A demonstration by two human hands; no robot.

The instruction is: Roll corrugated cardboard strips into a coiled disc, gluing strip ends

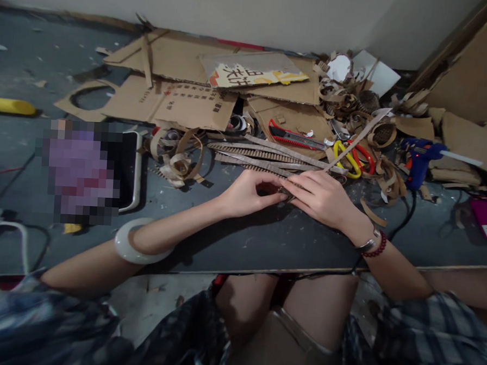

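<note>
Under and all around the red utility knife (298, 138) stretches a dark grey table (208, 240), scattered with scraps. Left of the knife and beyond it lie flat cardboard sheets (194, 105), some printed; well to its left sits a white-edged device (135, 174), partly hidden by a blurred patch. On the near side of the knife, the left hand (246, 194) and the right hand (320, 196) meet at the fingertips, both closed in a pinch. To the right of the knife, past the scissors (353, 160) with yellow and red handles, stands a blue glue gun (422, 156), its small red light showing. Straight corrugated strips (261, 156) lie just nearer than the knife, while curled strips (183, 160) gather to its left. One pale strip (357, 142) rises from the right hand, passing over the scissors to the knife's right; whether the fingers grip its end cannot be told. Smallest is a dark piece (284, 192) between the pinched fingertips, nearer than the knife, its shape mostly covered. Cutting seems well advanced, judging by the many narrow strips; the handling of this piece looks unfinished, and several straight strips remain unshaped.
</note>
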